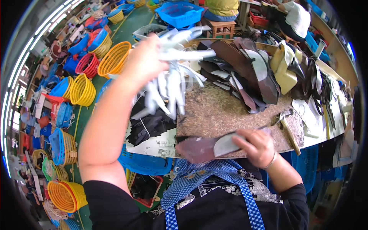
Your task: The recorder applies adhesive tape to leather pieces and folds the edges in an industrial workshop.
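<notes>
Held a bundle of white strips (174,82) in the left hand (147,59), raised at 11 o'clock, ends fanned out. Caught both motion-blurred; couldn't make out exact finger placement. Had a brown-and-grey shoe-upper-like piece (199,148) under the right hand (257,147), just off center toward 5 o'clock, laid across the near edge of a speckled brown board (226,115). Curled right fingers over its right end from 4 o'clock; couldn't see the thumb, so couldn't tell pinched vs. just resting. Wore a thin bracelet (271,160) on the right wrist.

Noted a wooden-handled hammer (290,136) at 3 o'clock, right of the right hand. Saw a pile of dark brown and grey pieces (245,67) at 2, with a cream-yellow piece (283,71) just beside. Found black flat pieces (149,128) at 8, below the white strips.

Further out: spotted a blue basket (180,15) at 12, a co-worker (221,7) on a wooden stool (221,28) at 1, a yellow basket (115,59) and a red basket (87,65) at 10. Wore a blue checked apron (203,174) at 6.
</notes>
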